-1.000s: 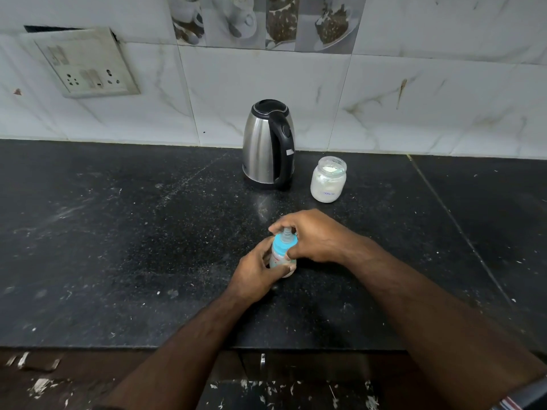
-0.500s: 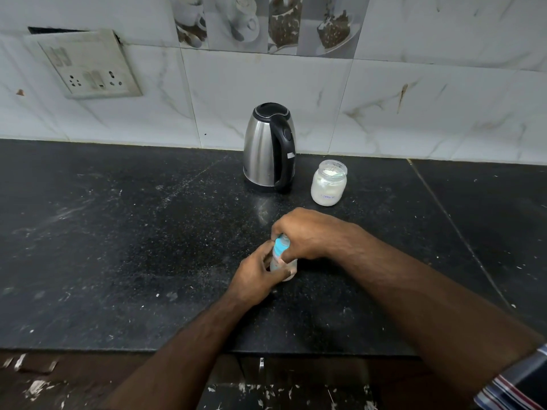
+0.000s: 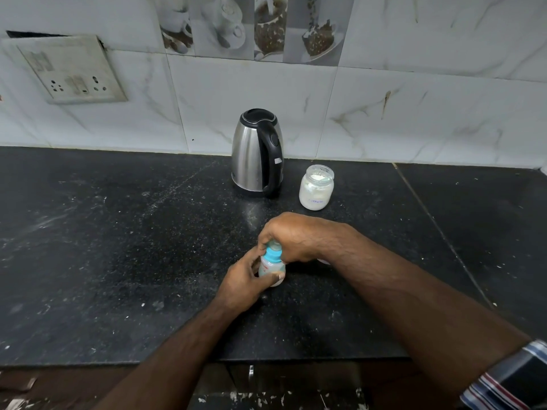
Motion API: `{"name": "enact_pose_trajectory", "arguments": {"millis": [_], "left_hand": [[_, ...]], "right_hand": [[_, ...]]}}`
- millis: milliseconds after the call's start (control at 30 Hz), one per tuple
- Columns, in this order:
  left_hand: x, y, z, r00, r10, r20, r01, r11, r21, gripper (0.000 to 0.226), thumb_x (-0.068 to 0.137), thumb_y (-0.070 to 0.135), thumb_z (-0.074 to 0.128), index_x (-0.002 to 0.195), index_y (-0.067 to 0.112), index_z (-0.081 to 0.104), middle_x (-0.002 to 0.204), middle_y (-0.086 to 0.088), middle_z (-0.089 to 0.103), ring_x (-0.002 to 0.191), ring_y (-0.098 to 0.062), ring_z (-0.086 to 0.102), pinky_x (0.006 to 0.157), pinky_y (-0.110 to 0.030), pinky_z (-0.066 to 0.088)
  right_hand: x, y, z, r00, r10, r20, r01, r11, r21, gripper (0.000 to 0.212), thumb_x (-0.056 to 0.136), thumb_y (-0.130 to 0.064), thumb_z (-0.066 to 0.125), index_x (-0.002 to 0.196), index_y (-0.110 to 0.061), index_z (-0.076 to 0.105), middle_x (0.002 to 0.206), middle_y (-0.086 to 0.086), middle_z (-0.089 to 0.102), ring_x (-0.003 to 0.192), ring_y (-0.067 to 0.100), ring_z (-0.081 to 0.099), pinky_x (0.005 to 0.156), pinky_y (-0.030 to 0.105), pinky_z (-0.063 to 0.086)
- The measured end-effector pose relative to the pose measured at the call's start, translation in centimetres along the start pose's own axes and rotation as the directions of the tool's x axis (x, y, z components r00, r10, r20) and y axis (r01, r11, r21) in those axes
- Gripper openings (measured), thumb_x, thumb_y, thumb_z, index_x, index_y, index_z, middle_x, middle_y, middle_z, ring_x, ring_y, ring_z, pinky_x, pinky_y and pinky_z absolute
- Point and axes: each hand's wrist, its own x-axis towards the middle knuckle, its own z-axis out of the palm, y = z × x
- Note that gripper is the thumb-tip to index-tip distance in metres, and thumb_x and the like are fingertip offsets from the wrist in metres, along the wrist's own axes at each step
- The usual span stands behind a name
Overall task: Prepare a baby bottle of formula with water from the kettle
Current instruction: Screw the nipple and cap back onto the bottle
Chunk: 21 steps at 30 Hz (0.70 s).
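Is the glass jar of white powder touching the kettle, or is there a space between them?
Apart. In the head view, a strip of bare black counter shows between the jar and the base of the kettle.

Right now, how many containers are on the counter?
3: the kettle at the back by the wall, the powder jar just right of it, and the baby bottle in front, held by both hands.

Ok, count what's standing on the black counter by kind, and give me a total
Kettle: 1
Powder jar: 1
Baby bottle: 1, gripped by left hand and right hand
Total: 3
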Motion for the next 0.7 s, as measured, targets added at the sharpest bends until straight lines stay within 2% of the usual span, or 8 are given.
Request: {"name": "enact_pose_trajectory", "arguments": {"millis": [133, 200, 267, 333, 433, 533, 600, 700], "left_hand": [[0.0, -0.2, 0.0, 1.000, 0.006, -0.002, -0.006, 1.000, 0.005, 0.062, 0.078, 0.031, 0.087, 0.135, 0.033, 0.062, 0.116, 0.017, 0.076, 0.107, -0.004, 0.073, 0.098, -0.043, 0.060], [0.1, -0.4, 0.1, 1.000, 0.008, -0.017, -0.008, 1.000, 0.014, 0.059, 0.080, 0.025, 0.087, 0.133, 0.035, 0.063, 0.116, 0.021, 0.075, 0.109, 0.000, 0.071, 0.101, -0.037, 0.057], [0.0, -0.3, 0.2, 0.999, 0.018, -0.032, -0.018, 1.000, 0.024, 0.059, 0.080, 0.023, 0.086, 0.130, 0.043, 0.062, 0.115, 0.026, 0.074, 0.109, 0.005, 0.069, 0.099, -0.029, 0.056], [-0.1, -0.3, 0.2, 0.999, 0.023, -0.038, -0.021, 0.999, 0.045, 0.060, 0.079, 0.030, 0.086, 0.131, 0.046, 0.062, 0.114, 0.027, 0.073, 0.108, 0.007, 0.068, 0.096, -0.025, 0.054], [0.1, -0.4, 0.1, 1.000, 0.009, -0.013, -0.009, 1.000, 0.016, 0.065, 0.074, 0.040, 0.086, 0.134, 0.036, 0.062, 0.118, 0.020, 0.074, 0.110, 0.001, 0.070, 0.101, -0.036, 0.056], [0.0, -0.5, 0.1, 1.000, -0.006, -0.004, 0.006, 1.000, 0.010, 0.062, 0.073, 0.039, 0.085, 0.129, 0.047, 0.061, 0.119, 0.020, 0.074, 0.112, -0.001, 0.070, 0.102, -0.039, 0.056], [-0.2, -0.3, 0.1, 1.000, 0.001, -0.020, -0.001, 1.000, 0.016, 0.059, 0.074, 0.038, 0.084, 0.122, 0.061, 0.058, 0.119, 0.024, 0.073, 0.112, 0.003, 0.069, 0.101, -0.033, 0.055], [-0.3, 0.0, 0.0, 1.000, 0.018, -0.025, -0.018, 1.000, 0.021, 0.058, 0.072, 0.043, 0.084, 0.120, 0.064, 0.057, 0.118, 0.029, 0.072, 0.110, 0.008, 0.068, 0.097, -0.024, 0.053]], "right_hand": [[0.2, -0.2, -0.1, 0.999, 0.049, -0.002, -0.049, 0.999, -0.016, 0.043, 0.083, -0.019, 0.081, 0.122, -0.033, 0.068, 0.123, -0.004, 0.062, 0.108, 0.018, 0.061, 0.088, 0.039, 0.057], [0.5, -0.4, 0.1, 0.992, 0.106, -0.075, -0.109, 0.993, -0.037, 0.027, 0.083, -0.040, 0.080, 0.103, -0.024, 0.071, 0.104, -0.002, 0.067, 0.091, 0.017, 0.064, 0.071, 0.034, 0.055], [0.6, -0.4, 0.5, 0.979, 0.151, -0.134, -0.163, 0.984, -0.077, 0.045, 0.083, -0.061, 0.072, 0.078, -0.018, 0.059, 0.082, 0.001, 0.063, 0.071, 0.017, 0.060, 0.058, 0.032, 0.047], [0.5, -0.2, 0.3, 0.980, 0.169, -0.102, -0.176, 0.983, -0.061, 0.049, 0.079, -0.066, 0.073, 0.086, -0.019, 0.062, 0.090, 0.001, 0.066, 0.077, 0.017, 0.061, 0.062, 0.034, 0.051], [-0.3, 0.0, -0.7, 0.993, 0.104, 0.056, -0.105, 0.994, 0.024, 0.064, 0.073, -0.033, 0.089, 0.131, -0.031, 0.062, 0.128, -0.006, 0.064, 0.110, 0.017, 0.061, 0.091, 0.040, 0.056], [-0.1, -0.4, -0.1, 0.991, 0.129, -0.033, -0.129, 0.992, 0.007, 0.029, 0.079, -0.033, 0.084, 0.103, -0.026, 0.069, 0.104, -0.003, 0.068, 0.091, 0.017, 0.064, 0.072, 0.033, 0.056], [0.3, -0.5, 0.7, 0.973, 0.181, -0.140, -0.192, 0.979, -0.065, 0.046, 0.081, -0.061, 0.075, 0.076, -0.019, 0.058, 0.080, -0.001, 0.062, 0.072, 0.017, 0.060, 0.057, 0.030, 0.046], [0.0, 0.1, 0.0, 0.971, 0.209, -0.116, -0.211, 0.978, -0.003, 0.053, 0.074, -0.067, 0.078, 0.095, -0.019, 0.066, 0.092, -0.002, 0.068, 0.084, 0.018, 0.065, 0.068, 0.035, 0.054]]}}
